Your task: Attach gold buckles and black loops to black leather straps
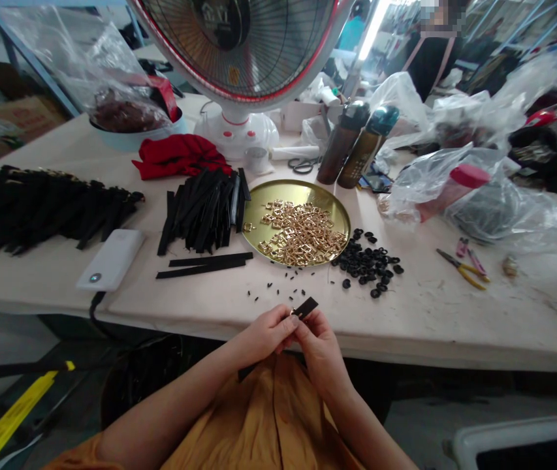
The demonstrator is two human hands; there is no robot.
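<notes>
Close together at the table's front edge, my left hand (274, 328) and my right hand (318, 333) both pinch one black strap (307, 307). A small gold-coloured buckle seems to sit on it by my left fingertips, mostly covered by them. Beyond my hands lies a round gold tray (258, 196) with a heap of gold buckles (302, 232). Small black rings (369, 264) are piled at its right. On its left is a stack of black straps (200, 209), with two loose straps (204, 264) nearer me. Tiny black bits are scattered before the tray.
A fan (239, 124) stands behind the tray, near a red cloth (180, 155). Two bottles (351, 143), scissors (302, 164) and plastic bags (478, 176) lie beyond. Pliers (464, 269) rest at right. A white power bank (111, 260) and a bundle of black straps (47, 209) occupy the left.
</notes>
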